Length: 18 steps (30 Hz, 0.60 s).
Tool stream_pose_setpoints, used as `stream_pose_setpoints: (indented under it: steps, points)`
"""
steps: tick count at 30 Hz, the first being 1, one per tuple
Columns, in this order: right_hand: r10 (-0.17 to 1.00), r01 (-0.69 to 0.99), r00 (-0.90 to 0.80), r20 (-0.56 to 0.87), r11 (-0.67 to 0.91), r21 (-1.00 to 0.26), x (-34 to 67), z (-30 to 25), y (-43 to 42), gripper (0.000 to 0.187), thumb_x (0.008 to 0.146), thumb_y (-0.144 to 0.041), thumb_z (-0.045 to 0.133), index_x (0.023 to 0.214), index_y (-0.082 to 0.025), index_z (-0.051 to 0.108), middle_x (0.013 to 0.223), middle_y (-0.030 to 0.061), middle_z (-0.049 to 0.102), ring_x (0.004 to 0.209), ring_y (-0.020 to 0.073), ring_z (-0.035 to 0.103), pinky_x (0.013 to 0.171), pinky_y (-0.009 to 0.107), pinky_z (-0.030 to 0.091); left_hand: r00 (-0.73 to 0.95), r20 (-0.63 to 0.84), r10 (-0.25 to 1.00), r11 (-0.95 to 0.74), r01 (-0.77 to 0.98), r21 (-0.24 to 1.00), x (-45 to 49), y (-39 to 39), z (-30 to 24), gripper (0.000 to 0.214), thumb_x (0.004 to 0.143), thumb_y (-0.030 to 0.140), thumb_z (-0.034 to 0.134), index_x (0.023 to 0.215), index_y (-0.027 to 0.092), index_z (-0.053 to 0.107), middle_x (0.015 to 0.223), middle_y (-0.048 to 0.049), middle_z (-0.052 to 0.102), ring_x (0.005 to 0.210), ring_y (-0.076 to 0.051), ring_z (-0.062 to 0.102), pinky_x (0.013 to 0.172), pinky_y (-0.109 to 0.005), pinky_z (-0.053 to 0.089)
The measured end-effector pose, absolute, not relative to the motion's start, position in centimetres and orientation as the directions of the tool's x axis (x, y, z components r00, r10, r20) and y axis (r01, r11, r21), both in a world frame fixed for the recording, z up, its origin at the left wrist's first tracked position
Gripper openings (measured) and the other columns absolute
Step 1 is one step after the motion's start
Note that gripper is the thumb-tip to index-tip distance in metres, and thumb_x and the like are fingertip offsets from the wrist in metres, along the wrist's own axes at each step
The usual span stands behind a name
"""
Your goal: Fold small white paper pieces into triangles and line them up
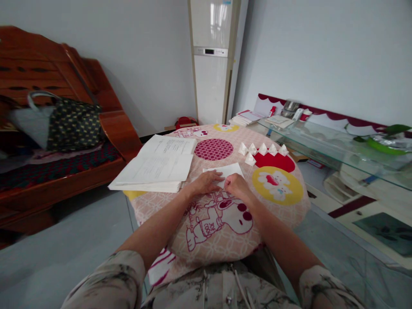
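Note:
On the round table, a white sheet of paper [235, 169] lies flat under both hands. My left hand [208, 182] rests on its left part, fingers stretched out and slightly spread. At the sheet's near right side, my right hand [236, 184] is closed, its fingers curled against the paper's edge. The hands cover the near part of the sheet, so any fold there is hidden. Beyond my right hand, several small white folded paper pieces [263, 149] with pointed tops stand in a row, and one more folded piece [250, 159] sits in front of them.
An open stack of printed sheets [154, 165] overhangs the left side of the patterned tablecloth [222, 240]. A glass-topped cabinet [347, 150] stands to the right. Bags [75, 124] rest on a wooden bench [112, 128] at left. A tall air conditioner [210, 81] stands behind.

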State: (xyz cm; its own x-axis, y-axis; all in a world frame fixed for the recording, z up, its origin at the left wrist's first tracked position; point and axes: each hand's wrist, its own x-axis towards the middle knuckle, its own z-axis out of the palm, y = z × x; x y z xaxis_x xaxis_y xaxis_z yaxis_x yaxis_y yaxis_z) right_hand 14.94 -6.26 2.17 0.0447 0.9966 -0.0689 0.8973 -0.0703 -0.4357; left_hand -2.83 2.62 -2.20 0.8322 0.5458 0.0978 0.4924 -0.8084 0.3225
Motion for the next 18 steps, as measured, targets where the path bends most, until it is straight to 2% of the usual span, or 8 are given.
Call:
stream_pose_setpoints:
  steps: [10,14,16,18]
  points:
    - [0.973,0.899,0.147,-0.178,-0.207,-0.386,17.6,3.1,-6.4,0.015,0.074,-0.011,0.069,0.084,-0.014,0.081,0.077,0.0074,0.077,0.072,0.0173,0.069,0.062,0.022,0.045,0.839,0.103,0.534,-0.822,0.487,0.293,-2.8,2.2,-1.4,0.053,0.09,0.043,0.07,0.14,0.024,0.063,0.152,-0.01,0.055,0.142,-0.029,0.05,0.119,-0.046,0.04]
    - [0.962,0.907,0.202,-0.181,-0.254,-0.337,20.9,3.3,-6.8,0.017,0.077,-0.011,0.066,0.086,-0.013,0.08,0.079,0.0085,0.077,0.074,0.0188,0.07,0.063,0.023,0.046,0.836,0.08,0.543,-0.816,0.502,0.287,-2.5,2.2,-1.3,0.054,0.091,0.04,0.07,0.141,0.022,0.061,0.153,-0.011,0.053,0.144,-0.029,0.049,0.12,-0.045,0.039]
    - [0.958,0.927,0.257,-0.131,-0.282,-0.246,22.1,3.4,-6.9,0.019,0.078,-0.009,0.062,0.086,-0.011,0.08,0.086,0.0124,0.078,0.081,0.0219,0.071,0.067,0.025,0.047,0.837,0.081,0.542,-0.816,0.5,0.288,-2.5,2.3,-1.4,0.053,0.092,0.04,0.069,0.141,0.022,0.061,0.153,-0.0111,0.053,0.143,-0.029,0.049,0.119,-0.046,0.039]
    - [0.954,0.94,0.299,-0.018,-0.298,-0.169,22.4,3.6,-6.9,0.024,0.081,-0.007,0.057,0.089,-0.01,0.079,0.094,0.0163,0.078,0.089,0.0245,0.071,0.073,0.027,0.048,0.84,0.085,0.536,-0.821,0.494,0.287,-2.4,2.4,-1.5,0.053,0.092,0.04,0.069,0.141,0.023,0.061,0.153,-0.0107,0.053,0.142,-0.029,0.05,0.119,-0.046,0.039]
